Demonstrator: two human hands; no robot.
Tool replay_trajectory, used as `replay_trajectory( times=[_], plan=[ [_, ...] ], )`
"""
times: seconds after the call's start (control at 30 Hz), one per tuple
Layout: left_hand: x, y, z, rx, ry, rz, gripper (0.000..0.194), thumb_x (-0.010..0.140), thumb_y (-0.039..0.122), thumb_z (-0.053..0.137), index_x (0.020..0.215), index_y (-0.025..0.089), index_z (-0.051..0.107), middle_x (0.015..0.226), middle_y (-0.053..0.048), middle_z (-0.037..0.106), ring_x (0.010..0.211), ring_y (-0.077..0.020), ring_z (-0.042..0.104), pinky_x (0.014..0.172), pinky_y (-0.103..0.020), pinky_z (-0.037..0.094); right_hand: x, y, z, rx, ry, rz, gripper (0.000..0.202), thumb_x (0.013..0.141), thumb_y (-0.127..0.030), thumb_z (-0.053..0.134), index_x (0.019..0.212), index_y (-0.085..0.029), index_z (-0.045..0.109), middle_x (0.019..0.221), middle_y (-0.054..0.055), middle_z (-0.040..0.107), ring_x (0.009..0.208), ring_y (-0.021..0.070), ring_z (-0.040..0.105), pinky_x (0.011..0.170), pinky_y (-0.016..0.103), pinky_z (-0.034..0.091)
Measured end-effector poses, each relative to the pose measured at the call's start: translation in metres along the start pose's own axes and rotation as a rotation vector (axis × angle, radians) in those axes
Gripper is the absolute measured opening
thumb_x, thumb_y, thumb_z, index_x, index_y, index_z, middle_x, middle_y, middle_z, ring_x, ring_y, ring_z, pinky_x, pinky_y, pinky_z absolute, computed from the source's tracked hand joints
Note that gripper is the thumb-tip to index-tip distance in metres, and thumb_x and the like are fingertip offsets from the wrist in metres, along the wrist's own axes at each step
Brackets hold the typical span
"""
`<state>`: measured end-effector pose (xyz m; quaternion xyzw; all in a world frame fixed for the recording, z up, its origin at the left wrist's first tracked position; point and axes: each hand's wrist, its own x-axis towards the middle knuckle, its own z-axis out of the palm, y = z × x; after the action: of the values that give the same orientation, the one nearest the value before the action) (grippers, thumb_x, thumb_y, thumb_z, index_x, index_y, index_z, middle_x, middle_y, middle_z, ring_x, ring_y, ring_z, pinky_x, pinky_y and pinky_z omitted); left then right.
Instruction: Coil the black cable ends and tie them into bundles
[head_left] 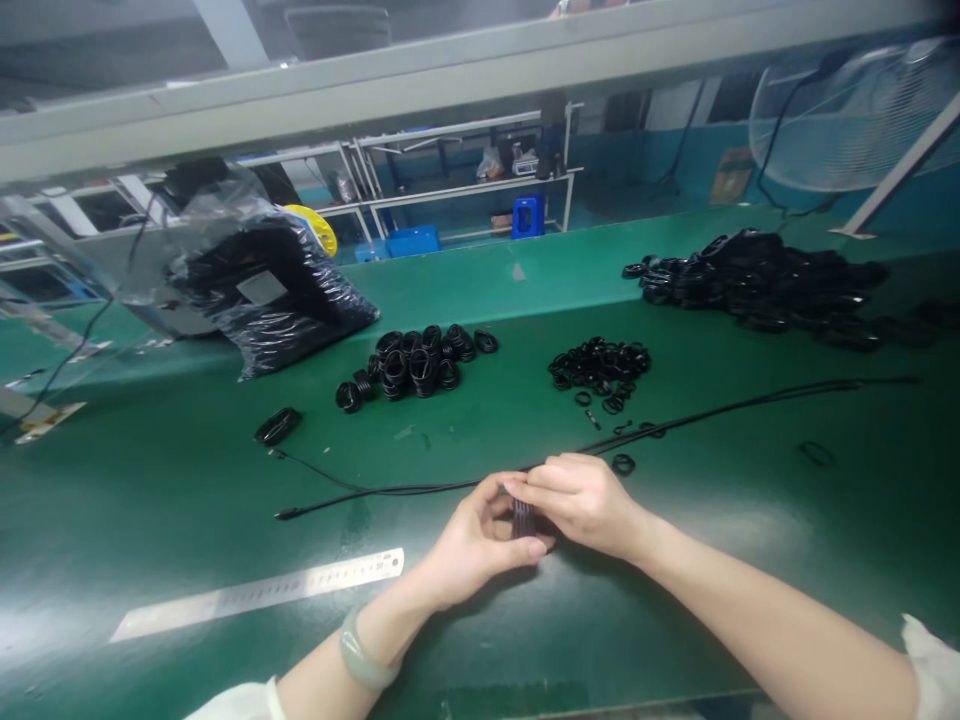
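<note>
From here I can see the black coil (523, 518) held upright between the person's hands, its dark strands packed side by side in narrow bands. The left hand (484, 540) curls around it, thumb below and fingers above, holding it. The right hand (589, 503) comes over from the other side, fingers bent and bunched at the coil's top; the tips are hidden, so I can't tell whether they pinch anything. The fingers cover the coil's upper end and much of its sides.

Just beyond both hands a long black cable (409, 490) runs across the green table (480, 650), partly hidden behind the fingers. A small black ring (623, 464) lies near the right hand on its far side, and past that is a pile of small black rings (600, 368). Farther off to the right sits a big heap of black coils (757, 275).

Beyond the left hand stands a cluster of wound coils (420, 365), with one lone coil (277, 426) to its left, and behind them a clear plastic bag (281, 290) full of something dark. A steel ruler (259, 598) lies slantwise to the left of the left hand, near the wrist with the pale green bangle (364, 652).
</note>
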<state>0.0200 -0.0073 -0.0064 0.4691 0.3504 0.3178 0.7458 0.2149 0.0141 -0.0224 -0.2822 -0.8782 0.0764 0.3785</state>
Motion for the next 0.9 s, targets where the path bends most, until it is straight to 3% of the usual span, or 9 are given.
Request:
replay_trajectory(
  times=[0.07, 0.17, 0.27, 0.4, 0.5, 0.6, 0.73, 0.9],
  plan=[
    [0.001, 0.001, -0.001, 0.014, 0.031, 0.029, 0.062, 0.067, 0.020, 0.086, 0.120, 0.022, 0.052, 0.117, -0.009, 0.066, 0.092, -0.0227, 0.072, 0.083, -0.036, 0.056, 0.003, -0.003, -0.002, 0.186, 0.029, 0.146, 0.027, 0.098, -0.018, 0.046, 0.113, -0.024, 0.068, 0.095, 0.006, 0.067, 0.078, 0.0163, 0.061, 0.069, 0.030, 0.047],
    [0.001, 0.000, -0.003, 0.062, 0.088, 0.062, 0.071, 0.067, 0.021, 0.086, 0.128, 0.027, 0.050, 0.128, -0.011, 0.060, 0.095, -0.0227, 0.071, 0.086, -0.039, 0.055, 0.009, -0.007, -0.008, 0.490, 0.070, 0.495, 0.013, 0.092, -0.023, 0.055, 0.102, -0.022, 0.063, 0.096, 0.004, 0.060, 0.070, 0.0129, 0.056, 0.061, 0.026, 0.046],
    [0.001, -0.002, -0.005, 0.120, 0.111, 0.074, 0.069, 0.067, 0.023, 0.085, 0.127, 0.027, 0.053, 0.131, -0.011, 0.059, 0.094, -0.0219, 0.070, 0.084, -0.038, 0.055, 0.012, -0.008, -0.013, 0.758, -0.049, 0.716, 0.016, 0.087, -0.034, 0.063, 0.092, -0.020, 0.061, 0.084, 0.000, 0.055, 0.058, 0.0098, 0.046, 0.053, 0.024, 0.038],
    [0.001, -0.008, -0.004, 0.238, 0.187, 0.110, 0.063, 0.069, 0.024, 0.084, 0.125, 0.023, 0.055, 0.121, -0.010, 0.066, 0.087, -0.0189, 0.070, 0.078, -0.032, 0.055, 0.010, -0.008, -0.014, 0.931, -0.208, 0.849, 0.028, 0.086, -0.046, 0.065, 0.090, -0.019, 0.057, 0.063, -0.005, 0.049, 0.052, 0.0087, 0.040, 0.049, 0.022, 0.029],
    [0.000, -0.008, -0.004, 0.342, 0.230, 0.140, 0.062, 0.071, 0.024, 0.081, 0.127, 0.023, 0.055, 0.117, -0.009, 0.068, 0.087, -0.0194, 0.070, 0.079, -0.032, 0.054, 0.006, -0.007, -0.007, 0.969, -0.268, 0.861, 0.033, 0.084, -0.049, 0.069, 0.095, -0.019, 0.057, 0.060, -0.007, 0.046, 0.052, 0.0090, 0.039, 0.049, 0.022, 0.027],
    [-0.003, -0.007, -0.005, 0.382, 0.227, 0.156, 0.059, 0.072, 0.023, 0.079, 0.127, 0.023, 0.056, 0.114, -0.008, 0.071, 0.093, -0.0213, 0.069, 0.084, -0.032, 0.053, 0.006, -0.006, -0.002, 0.959, -0.271, 0.784, 0.034, 0.083, -0.052, 0.069, 0.092, -0.019, 0.063, 0.080, -0.001, 0.051, 0.058, 0.0095, 0.044, 0.052, 0.024, 0.033],
    [-0.005, -0.006, -0.003, 0.423, 0.252, 0.145, 0.058, 0.071, 0.023, 0.080, 0.125, 0.022, 0.060, 0.106, -0.007, 0.073, 0.087, -0.0211, 0.069, 0.080, -0.032, 0.053, 0.009, -0.004, -0.006, 0.722, -0.263, 0.655, 0.031, 0.085, -0.047, 0.069, 0.072, -0.019, 0.067, 0.083, 0.001, 0.051, 0.072, 0.0146, 0.050, 0.064, 0.028, 0.039],
    [-0.004, -0.008, 0.001, 0.418, 0.285, 0.143, 0.058, 0.070, 0.022, 0.079, 0.125, 0.021, 0.062, 0.104, -0.007, 0.074, 0.088, -0.0230, 0.069, 0.080, -0.032, 0.054, 0.014, -0.019, -0.017, 0.578, -0.248, 0.620, 0.025, 0.087, -0.040, 0.068, 0.071, -0.020, 0.066, 0.078, 0.000, 0.048, 0.069, 0.0149, 0.047, 0.062, 0.028, 0.037]
  ],
)
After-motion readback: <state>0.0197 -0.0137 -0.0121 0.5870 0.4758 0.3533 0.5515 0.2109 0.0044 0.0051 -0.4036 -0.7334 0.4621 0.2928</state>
